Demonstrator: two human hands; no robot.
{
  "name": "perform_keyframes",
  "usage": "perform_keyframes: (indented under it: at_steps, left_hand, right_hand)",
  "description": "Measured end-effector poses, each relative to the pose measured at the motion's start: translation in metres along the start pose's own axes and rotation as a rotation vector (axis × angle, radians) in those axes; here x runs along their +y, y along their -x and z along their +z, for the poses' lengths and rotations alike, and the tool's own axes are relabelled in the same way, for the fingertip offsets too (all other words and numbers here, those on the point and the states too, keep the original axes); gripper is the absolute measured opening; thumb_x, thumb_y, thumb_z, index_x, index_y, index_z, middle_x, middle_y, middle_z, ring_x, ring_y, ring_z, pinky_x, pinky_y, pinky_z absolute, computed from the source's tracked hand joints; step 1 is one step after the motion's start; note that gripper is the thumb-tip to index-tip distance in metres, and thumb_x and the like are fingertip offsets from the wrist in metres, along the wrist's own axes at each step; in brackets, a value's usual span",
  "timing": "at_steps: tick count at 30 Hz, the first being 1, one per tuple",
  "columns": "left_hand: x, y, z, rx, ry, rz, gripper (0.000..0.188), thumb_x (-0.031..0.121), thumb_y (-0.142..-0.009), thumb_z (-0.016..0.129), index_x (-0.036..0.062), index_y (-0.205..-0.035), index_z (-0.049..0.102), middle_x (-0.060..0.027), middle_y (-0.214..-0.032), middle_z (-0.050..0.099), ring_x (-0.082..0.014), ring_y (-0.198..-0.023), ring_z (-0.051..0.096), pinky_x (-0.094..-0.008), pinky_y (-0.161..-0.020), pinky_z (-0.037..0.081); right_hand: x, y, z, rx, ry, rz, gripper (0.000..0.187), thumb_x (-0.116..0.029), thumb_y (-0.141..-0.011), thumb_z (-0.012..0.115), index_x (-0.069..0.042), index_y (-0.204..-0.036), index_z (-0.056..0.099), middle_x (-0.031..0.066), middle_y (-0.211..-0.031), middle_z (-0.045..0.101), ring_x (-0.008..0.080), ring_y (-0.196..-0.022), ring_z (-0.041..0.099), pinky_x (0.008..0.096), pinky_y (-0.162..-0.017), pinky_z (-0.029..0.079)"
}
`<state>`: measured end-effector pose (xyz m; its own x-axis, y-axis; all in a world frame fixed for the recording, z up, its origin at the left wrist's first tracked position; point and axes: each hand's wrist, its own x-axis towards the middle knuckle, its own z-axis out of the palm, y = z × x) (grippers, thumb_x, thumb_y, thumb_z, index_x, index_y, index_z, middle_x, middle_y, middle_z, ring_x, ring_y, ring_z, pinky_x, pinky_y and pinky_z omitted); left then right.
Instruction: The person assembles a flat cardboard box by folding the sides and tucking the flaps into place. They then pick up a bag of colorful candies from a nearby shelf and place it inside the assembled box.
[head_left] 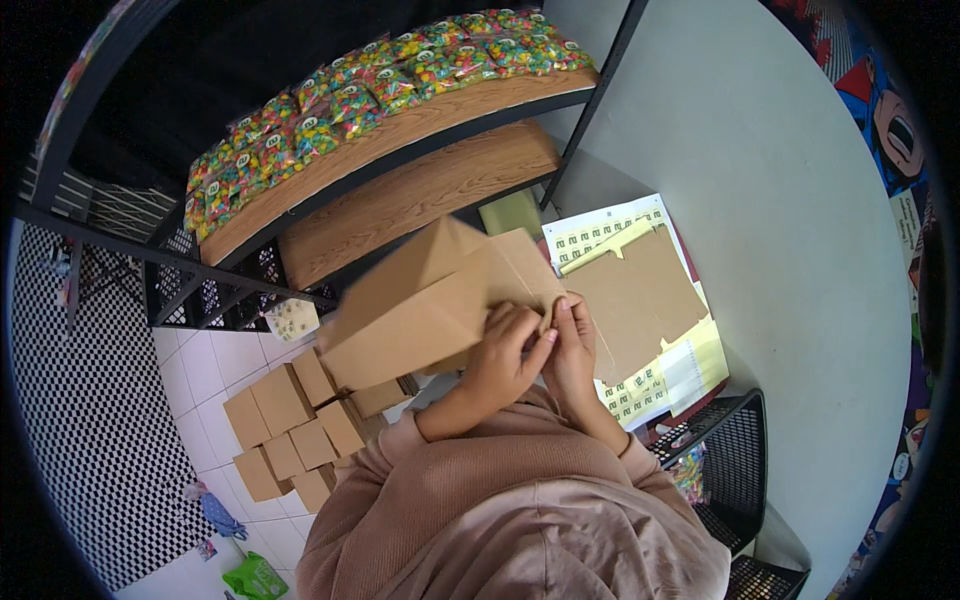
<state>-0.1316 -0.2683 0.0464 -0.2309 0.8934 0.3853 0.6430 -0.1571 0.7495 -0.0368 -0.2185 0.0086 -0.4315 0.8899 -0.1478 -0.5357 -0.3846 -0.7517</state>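
Observation:
A brown cardboard box (405, 325) is held up in front of me, tilted, with a flap (522, 268) extending toward the right. My left hand (503, 362) is closed on the near edge of that flap, its fingers curled over the cardboard. Close beside it, my right hand (571, 345) pinches the flap's corner between thumb and fingers. Both hands nearly touch each other. A flat, unfolded piece of cardboard (645, 305) lies just right of my hands, on top of printed label sheets (610, 236). The box's left end is slightly blurred.
Several bags of colourful sweets (350, 105) line a wooden shelf (420, 125); a lower shelf (430, 200) sits beneath. Several closed cardboard boxes (300, 430) stand on the tiled floor (195, 395) at left. A black plastic crate (735, 470) is at right, near a grey wall (800, 250).

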Motion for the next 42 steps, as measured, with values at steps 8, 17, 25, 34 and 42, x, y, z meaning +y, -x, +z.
perform_keyframes:
  at_steps: [8, 17, 25, 34, 42]
  left_hand:
    - [-0.036, 0.010, 0.047, -0.023, 0.782, -0.428, 0.018, 0.015, -0.088, 0.052, -0.0009, -0.097, 0.052, -0.0005, -0.081, 0.054, -0.0051, -0.070, 0.048, -0.0209, -0.061, 0.039]
    - [-0.066, -0.014, 0.139, -0.331, 0.470, -0.232, 0.013, 0.013, -0.085, 0.055, 0.0003, -0.085, 0.054, -0.0015, -0.068, 0.055, -0.0055, -0.063, 0.050, -0.0223, -0.055, 0.040]
    - [-0.071, -0.003, 0.202, -0.625, 1.023, -0.824, 0.015, 0.018, -0.088, 0.054, 0.0031, -0.089, 0.053, -0.0056, -0.085, 0.057, -0.0125, -0.081, 0.058, -0.0263, -0.072, 0.049]
    - [-0.081, 0.003, 0.215, -0.777, 0.971, -1.013, 0.023, 0.021, -0.090, 0.051, 0.0013, -0.100, 0.052, -0.0092, -0.098, 0.056, -0.0179, -0.094, 0.056, -0.0309, -0.085, 0.046]
    - [-0.069, -0.003, 0.204, -0.767, 0.987, -1.107, 0.029, 0.019, -0.089, 0.052, -0.0063, -0.103, 0.049, -0.0161, -0.103, 0.055, -0.0225, -0.099, 0.055, -0.0328, -0.089, 0.045]
  right_hand:
    - [0.003, -0.014, -0.016, 0.104, 0.075, -0.138, 0.012, -0.015, -0.093, 0.044, -0.004, -0.092, 0.048, 0.0010, -0.084, 0.050, 0.0067, -0.077, 0.047, 0.0220, -0.068, 0.041]
    - [-0.002, -0.023, -0.116, 0.403, 0.835, -0.300, 0.016, -0.013, -0.090, 0.047, 0.001, -0.089, 0.054, 0.0073, -0.074, 0.057, 0.0087, -0.069, 0.051, 0.0244, -0.060, 0.042]
    - [-0.002, -0.018, -0.183, 0.578, 1.010, -0.418, 0.014, -0.010, -0.085, 0.053, 0.003, -0.086, 0.058, 0.0170, -0.081, 0.058, 0.0211, -0.073, 0.058, 0.0301, -0.065, 0.048]
    - [-0.034, -0.025, -0.191, 0.286, 1.396, -0.132, 0.013, -0.006, -0.077, 0.053, 0.005, -0.083, 0.057, 0.0240, -0.078, 0.058, 0.0387, -0.072, 0.058, 0.0405, -0.064, 0.047]
    - [-0.042, -0.030, -0.207, 0.234, 1.265, 0.033, 0.016, -0.009, -0.082, 0.051, 0.006, -0.080, 0.056, 0.0181, -0.069, 0.058, 0.0236, -0.065, 0.057, 0.0330, -0.059, 0.046]
